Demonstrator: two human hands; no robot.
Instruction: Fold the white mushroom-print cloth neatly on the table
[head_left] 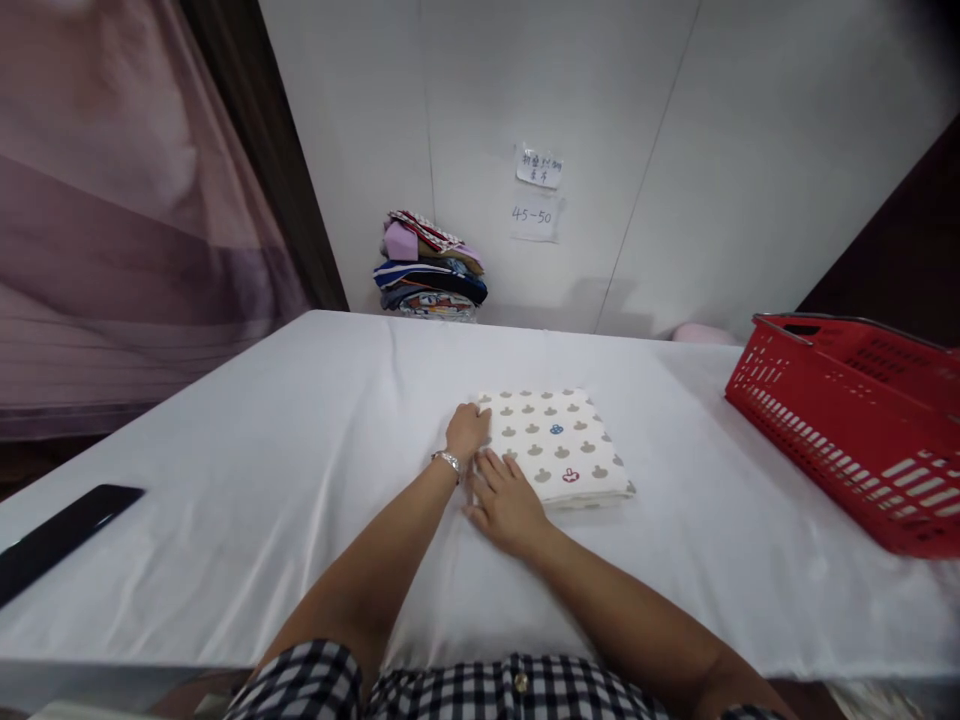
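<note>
head view, single entry.

item: folded cloth [555, 445], white, grey repeat print with one blue and one red motif; lies flat near the middle of the bench [300, 440], in layers visible along its near edge.

left hand [466, 430]: at the cloth's far left corner, fingers bent over the edge, bracelet [448, 462] at the wrist; whether it pinches the fabric or only presses, cannot tell.

right hand [506, 500]: at the near left corner, fingers extended and laid on the cloth, grasping nothing.

condition of work: by judgement, far advanced; the cloth is already a compact, layered block with a smooth top. left to do, as far as shows: perhaps evening the left edge, where both hands rest. whether another fold remains, cannot tell.

surroundings: red basket [832, 430] on the bench at right, contents not visible; black flat object [64, 530] at left; pile of folded fabrics [431, 270] beyond the far edge, by the wall [600, 120]; two paper notes [538, 168] above, the lower reading 45-50.
</note>
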